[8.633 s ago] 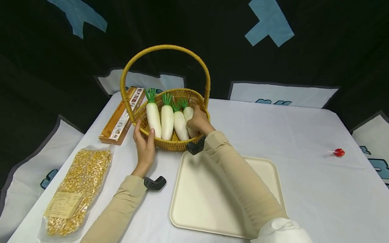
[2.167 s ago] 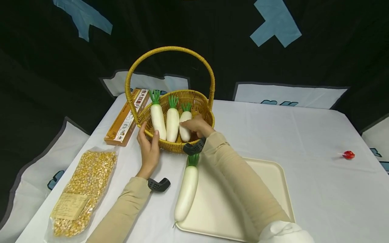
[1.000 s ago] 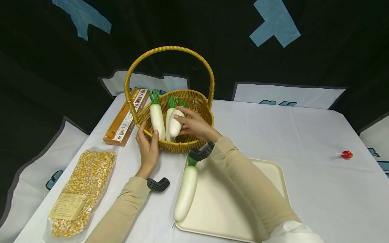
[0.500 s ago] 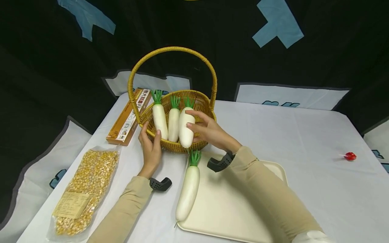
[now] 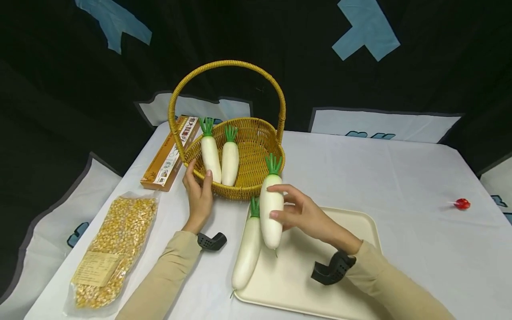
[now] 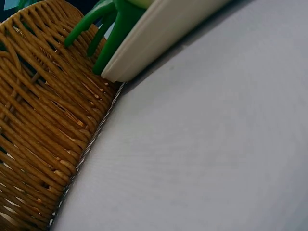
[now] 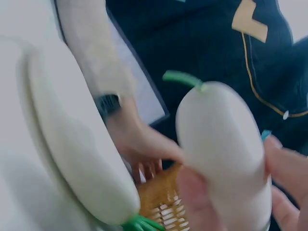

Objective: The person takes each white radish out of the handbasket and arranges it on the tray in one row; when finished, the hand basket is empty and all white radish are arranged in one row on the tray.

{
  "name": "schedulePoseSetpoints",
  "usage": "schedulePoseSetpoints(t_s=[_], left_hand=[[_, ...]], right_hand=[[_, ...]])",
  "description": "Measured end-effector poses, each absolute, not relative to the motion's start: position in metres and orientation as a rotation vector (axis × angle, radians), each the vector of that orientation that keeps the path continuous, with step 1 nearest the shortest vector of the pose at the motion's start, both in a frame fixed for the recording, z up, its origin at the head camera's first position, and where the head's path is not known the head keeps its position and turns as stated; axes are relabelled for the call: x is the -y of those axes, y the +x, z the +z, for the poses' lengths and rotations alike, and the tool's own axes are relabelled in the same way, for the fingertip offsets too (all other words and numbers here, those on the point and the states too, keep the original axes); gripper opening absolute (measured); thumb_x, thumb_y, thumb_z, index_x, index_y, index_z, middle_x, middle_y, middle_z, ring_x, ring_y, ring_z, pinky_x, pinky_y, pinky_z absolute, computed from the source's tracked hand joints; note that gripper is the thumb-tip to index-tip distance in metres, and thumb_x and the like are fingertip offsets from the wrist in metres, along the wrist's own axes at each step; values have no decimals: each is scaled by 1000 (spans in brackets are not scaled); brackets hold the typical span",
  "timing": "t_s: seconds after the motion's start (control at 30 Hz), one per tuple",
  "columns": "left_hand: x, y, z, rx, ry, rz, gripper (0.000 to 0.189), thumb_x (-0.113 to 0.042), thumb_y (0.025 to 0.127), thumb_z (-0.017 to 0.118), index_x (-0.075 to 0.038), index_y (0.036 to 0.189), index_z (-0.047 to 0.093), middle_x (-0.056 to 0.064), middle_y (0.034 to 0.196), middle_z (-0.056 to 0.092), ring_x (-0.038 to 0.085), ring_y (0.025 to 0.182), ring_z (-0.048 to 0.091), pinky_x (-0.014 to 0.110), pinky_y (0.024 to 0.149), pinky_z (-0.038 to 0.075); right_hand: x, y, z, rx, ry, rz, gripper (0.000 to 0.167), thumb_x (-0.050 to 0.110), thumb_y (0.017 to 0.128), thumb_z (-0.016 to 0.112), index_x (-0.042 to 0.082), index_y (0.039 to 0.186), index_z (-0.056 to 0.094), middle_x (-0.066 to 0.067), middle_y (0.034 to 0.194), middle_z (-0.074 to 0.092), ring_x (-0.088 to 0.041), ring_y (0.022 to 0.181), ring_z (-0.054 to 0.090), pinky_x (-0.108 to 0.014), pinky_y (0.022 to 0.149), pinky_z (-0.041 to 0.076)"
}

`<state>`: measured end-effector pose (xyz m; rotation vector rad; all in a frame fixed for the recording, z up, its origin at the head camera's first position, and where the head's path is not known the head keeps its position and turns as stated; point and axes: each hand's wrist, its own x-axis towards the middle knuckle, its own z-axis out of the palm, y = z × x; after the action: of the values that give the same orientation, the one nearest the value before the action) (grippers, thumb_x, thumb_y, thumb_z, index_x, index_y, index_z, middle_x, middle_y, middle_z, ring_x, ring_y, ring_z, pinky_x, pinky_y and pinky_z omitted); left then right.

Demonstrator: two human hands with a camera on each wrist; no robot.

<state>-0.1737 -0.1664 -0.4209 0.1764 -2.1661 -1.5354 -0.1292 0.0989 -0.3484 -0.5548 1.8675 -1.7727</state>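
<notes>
My right hand (image 5: 300, 213) grips a white radish (image 5: 271, 218) with a green top around its middle. That radish is over the left part of the cream tray (image 5: 312, 284), its leafy end toward the basket. Another white radish (image 5: 247, 253) lies along the tray's left edge, its tip reaching past the rim. My left hand (image 5: 198, 200) holds the near left rim of the wicker basket (image 5: 256, 153). Two white radishes (image 5: 210, 158) lean inside the basket's left half. In the right wrist view, fingers and thumb pinch the held radish (image 7: 221, 144) from both sides.
A long printed box (image 5: 170, 155) lies left of the basket. Nearer on the left is a clear bag of corn kernels (image 5: 116, 244). A red lollipop (image 5: 462, 204) lies at the far right of the white tablecloth (image 5: 420, 249). The basket's tall handle (image 5: 228, 63) arches overhead.
One radish has gone from the basket to the tray's left edge. My right hand has since lifted a second radish out and brought it over the tray. My left hand stays on the rim.
</notes>
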Motion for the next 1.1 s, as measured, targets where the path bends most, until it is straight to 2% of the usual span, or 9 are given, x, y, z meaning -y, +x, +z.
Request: schedulePoseSetpoints(t_s=[0.13,0.3,0.43,0.53,0.77,0.9,1.03,1.1], left_hand=[[168,-173,-423,2159,171,-1527,54,-30,93,42,-20,141,21,17,144,16,27,136,16,49,111,12],[166,-172,-423,2146,170,-1540,55,-30,93,43,-17,141,21,18,144,16,27,136,16,49,111,11],[156,-161,-404,2140,168,-1580,55,-21,93,42,-8,141,20,22,143,15,33,136,15,51,111,10],[149,-153,-389,2146,167,-1597,54,-15,93,41,-2,140,20,26,142,15,36,135,14,52,111,9],[149,-153,-386,2146,164,-1582,53,-17,94,41,-3,140,21,26,141,16,35,135,15,51,111,10],[150,-153,-387,2152,174,-1584,53,-17,93,41,-3,140,20,25,142,15,35,136,15,51,111,10],[150,-154,-386,2151,175,-1578,53,-17,93,41,-4,140,21,25,142,15,35,135,15,51,111,10],[151,-154,-386,2150,173,-1574,52,-17,94,41,-4,140,21,25,142,15,35,135,15,51,111,11]], right_hand=[[-109,-104,-355,-1905,-531,-1739,53,16,84,64,19,132,41,-17,108,50,-15,85,62,-40,66,54],[-119,-79,-365,-1946,-515,-1724,54,17,84,64,19,132,41,-15,105,51,-11,80,61,-38,63,55],[-127,-63,-376,-1976,-478,-1708,55,18,84,64,16,133,40,-16,102,52,-9,76,62,-37,61,54],[-133,-55,-383,-2042,-455,-1663,54,20,83,65,16,132,41,-15,98,54,-8,73,62,-34,58,54],[-136,-48,-390,-2137,-489,-1569,55,26,82,66,17,132,43,-9,83,56,-3,62,57,-28,54,52],[-134,-48,-391,-2207,-487,-1512,64,31,81,66,22,136,35,-5,77,56,-3,59,57,-24,55,50],[-131,-49,-390,-2249,-421,-1474,75,33,80,67,28,140,23,-8,85,56,-5,59,57,-23,56,49],[-130,-50,-389,-2243,-371,-1474,80,32,79,69,25,140,18,-12,91,58,-7,59,59,-24,57,49]])
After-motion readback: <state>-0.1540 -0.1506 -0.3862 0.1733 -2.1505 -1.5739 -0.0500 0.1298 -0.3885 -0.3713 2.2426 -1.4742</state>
